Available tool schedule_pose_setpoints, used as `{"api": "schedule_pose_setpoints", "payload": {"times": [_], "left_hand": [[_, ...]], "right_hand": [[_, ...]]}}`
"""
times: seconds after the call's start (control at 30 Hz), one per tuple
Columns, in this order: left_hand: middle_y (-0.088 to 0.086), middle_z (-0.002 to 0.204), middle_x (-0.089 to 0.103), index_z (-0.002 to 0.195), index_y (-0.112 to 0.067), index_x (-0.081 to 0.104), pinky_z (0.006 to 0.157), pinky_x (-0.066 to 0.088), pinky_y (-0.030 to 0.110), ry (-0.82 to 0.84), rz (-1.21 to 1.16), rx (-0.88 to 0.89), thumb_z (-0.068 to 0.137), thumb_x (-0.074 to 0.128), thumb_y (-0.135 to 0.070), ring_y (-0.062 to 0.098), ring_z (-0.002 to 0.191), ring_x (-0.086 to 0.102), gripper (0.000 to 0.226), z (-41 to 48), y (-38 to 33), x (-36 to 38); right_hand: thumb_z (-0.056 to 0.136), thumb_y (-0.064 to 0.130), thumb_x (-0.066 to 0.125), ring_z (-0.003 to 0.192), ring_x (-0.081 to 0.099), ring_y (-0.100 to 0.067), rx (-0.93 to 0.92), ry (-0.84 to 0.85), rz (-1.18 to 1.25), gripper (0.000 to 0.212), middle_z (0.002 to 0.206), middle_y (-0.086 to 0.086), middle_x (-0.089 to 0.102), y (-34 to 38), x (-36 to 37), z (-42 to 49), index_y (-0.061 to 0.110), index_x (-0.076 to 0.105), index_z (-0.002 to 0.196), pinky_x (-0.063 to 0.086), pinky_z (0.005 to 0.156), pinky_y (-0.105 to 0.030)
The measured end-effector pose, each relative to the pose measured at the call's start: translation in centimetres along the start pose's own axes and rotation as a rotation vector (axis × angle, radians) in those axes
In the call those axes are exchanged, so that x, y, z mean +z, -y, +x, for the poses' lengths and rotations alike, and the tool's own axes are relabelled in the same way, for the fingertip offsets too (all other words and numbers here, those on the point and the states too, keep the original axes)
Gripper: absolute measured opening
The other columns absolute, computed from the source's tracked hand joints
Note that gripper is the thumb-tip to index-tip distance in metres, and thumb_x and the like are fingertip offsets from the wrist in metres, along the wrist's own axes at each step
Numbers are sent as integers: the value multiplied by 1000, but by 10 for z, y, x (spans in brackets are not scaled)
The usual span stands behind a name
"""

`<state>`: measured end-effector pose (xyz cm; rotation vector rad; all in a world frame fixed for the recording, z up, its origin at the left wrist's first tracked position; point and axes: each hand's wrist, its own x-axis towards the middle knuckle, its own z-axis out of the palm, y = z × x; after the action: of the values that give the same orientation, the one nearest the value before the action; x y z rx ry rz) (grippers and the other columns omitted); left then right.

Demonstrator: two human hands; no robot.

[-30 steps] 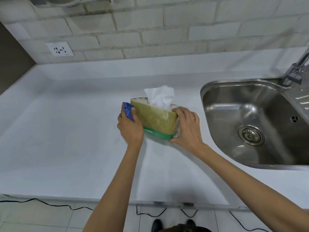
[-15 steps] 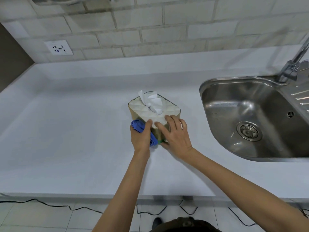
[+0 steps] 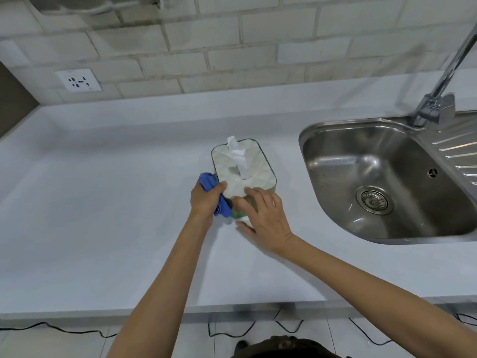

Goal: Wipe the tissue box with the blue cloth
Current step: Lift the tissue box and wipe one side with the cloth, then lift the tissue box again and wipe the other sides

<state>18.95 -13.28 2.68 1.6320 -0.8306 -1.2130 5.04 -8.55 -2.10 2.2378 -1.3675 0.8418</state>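
Observation:
The tissue box (image 3: pixel 247 165) stands upright on the white counter (image 3: pixel 103 215), its pale patterned top up and a white tissue sticking out of the slot. My left hand (image 3: pixel 205 201) is closed on the bunched blue cloth (image 3: pixel 210 183) and presses it against the box's near left corner. My right hand (image 3: pixel 263 214) grips the box's near end, fingers on the top edge and thumb low on the side. The box's near side is mostly hidden by both hands.
A steel sink (image 3: pixel 382 177) with a drain lies just right of the box, and a tap (image 3: pixel 438 99) rises at its back. A tiled wall with a socket (image 3: pixel 78 80) runs behind. The counter's front edge (image 3: pixel 232 307) is near me, cables on the floor below.
The box was tilted on its side a second ago and now stands flat. My left hand with the cloth moved from the box's left end to its near left corner.

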Motion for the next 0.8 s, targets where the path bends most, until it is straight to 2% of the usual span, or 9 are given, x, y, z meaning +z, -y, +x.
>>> {"api": "schedule_pose_setpoints", "payload": {"times": [0.17, 0.3, 0.4, 0.47, 0.53, 0.6, 0.67, 0.73, 0.8], "left_hand": [[-2, 81, 58, 102, -12, 56, 68, 48, 27, 6, 25, 48, 87, 59, -5, 23, 89, 54, 17, 18, -18, -3], [6, 97, 57, 117, -6, 54, 76, 47, 30, -148, -29, 79, 91, 50, -8, 23, 95, 55, 27, 16, -19, -6], [11, 107, 58, 124, -5, 50, 83, 47, 30, -281, -120, 71, 93, 47, -9, 25, 102, 57, 31, -1, -7, -10], [6, 97, 60, 126, -8, 48, 66, 50, 20, -327, -221, 20, 94, 47, -10, 22, 90, 61, 32, -17, 7, -7], [-2, 82, 55, 128, -11, 46, 49, 45, 17, -338, -302, -64, 96, 46, -13, 10, 70, 56, 32, -31, 20, 3], [0, 86, 56, 127, -13, 45, 51, 43, 19, -318, -370, -145, 96, 46, -15, 9, 69, 54, 31, -42, 29, 16], [5, 99, 56, 126, -11, 46, 59, 44, 22, -302, -415, -173, 97, 46, -16, 16, 82, 55, 30, -48, 31, 30], [7, 102, 55, 125, -6, 46, 73, 46, 27, -313, -412, -161, 97, 46, -17, 20, 90, 54, 30, -50, 29, 43], [7, 101, 54, 124, -4, 45, 78, 45, 31, -326, -397, -135, 96, 47, -19, 20, 89, 54, 31, -48, 26, 53]], "right_hand": [[75, 38, 66, 93, 67, -24, 30, -6, 381, 44, 104, -7, 69, -11, -19, 22, 10, 62, 109, 31, 85, -31], [84, 37, 58, 94, 64, -24, 517, -37, 583, 37, 108, -8, 66, -73, -25, 71, 11, 62, 110, 44, 88, -39], [89, 39, 54, 104, 60, -20, 784, 212, 705, 35, 114, -4, 64, -121, -12, 106, 16, 59, 115, 43, 98, -37], [91, 37, 49, 108, 55, -19, 892, 409, 874, 37, 118, -3, 60, -138, 3, 123, 15, 57, 120, 40, 103, -33], [93, 35, 45, 112, 51, -17, 897, 563, 941, 41, 125, -4, 55, -144, 18, 133, 13, 53, 127, 37, 101, -29], [94, 35, 44, 110, 51, -15, 877, 657, 982, 43, 125, -1, 53, -143, 30, 138, 13, 51, 130, 38, 95, -24], [94, 35, 43, 101, 53, -13, 906, 712, 1045, 38, 114, 2, 57, -140, 38, 139, 16, 56, 125, 37, 84, -22], [94, 28, 42, 86, 55, -10, 922, 750, 1083, 25, 98, 3, 59, -141, 46, 135, 17, 62, 104, 40, 88, -23], [94, 20, 41, 80, 55, -12, 928, 738, 1129, 20, 89, 1, 58, -143, 51, 129, 15, 59, 90, 41, 95, -27]]}}
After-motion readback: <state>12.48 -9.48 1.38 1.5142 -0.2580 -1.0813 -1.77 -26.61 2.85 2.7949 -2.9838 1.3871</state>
